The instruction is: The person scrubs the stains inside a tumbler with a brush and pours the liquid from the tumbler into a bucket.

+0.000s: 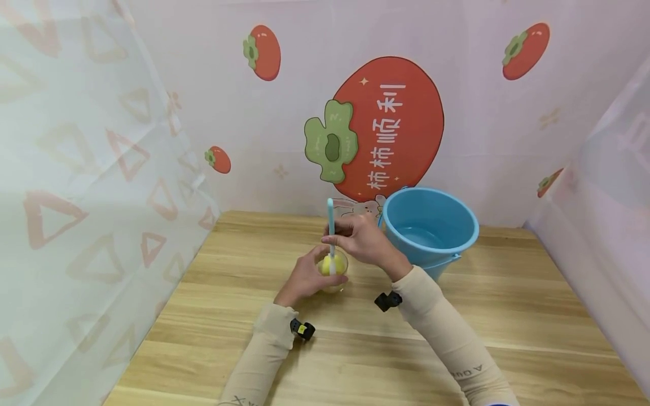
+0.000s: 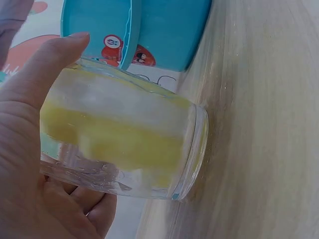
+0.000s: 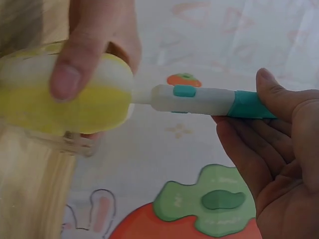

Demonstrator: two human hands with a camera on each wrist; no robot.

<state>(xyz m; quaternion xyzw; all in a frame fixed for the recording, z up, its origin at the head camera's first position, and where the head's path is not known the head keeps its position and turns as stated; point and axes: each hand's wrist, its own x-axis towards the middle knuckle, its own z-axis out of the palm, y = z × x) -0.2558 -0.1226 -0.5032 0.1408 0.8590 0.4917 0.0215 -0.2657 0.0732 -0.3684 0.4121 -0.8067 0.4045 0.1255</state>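
A clear cup (image 2: pixel 198 154) is gripped around its side by my left hand (image 1: pixel 304 277), thumb on one side and fingers on the other. Its base is close over the wooden tabletop. Inside the cup sits the yellow-and-white sponge head of a bottle brush (image 3: pixel 197 101), seen through the wall. My right hand (image 1: pixel 364 239) pinches the brush's white-and-teal handle above the cup, thumb against the teal part. In the head view the brush stands nearly upright, its handle end rising above the right hand.
Right of the hands, near the back, a blue bucket (image 1: pixel 430 256) stands on the wooden table (image 1: pixel 335 361). Its interior shows no contents. A pale curtain (image 1: pixel 482 129) printed with persimmons hangs behind the table, with pale sheets at both sides.
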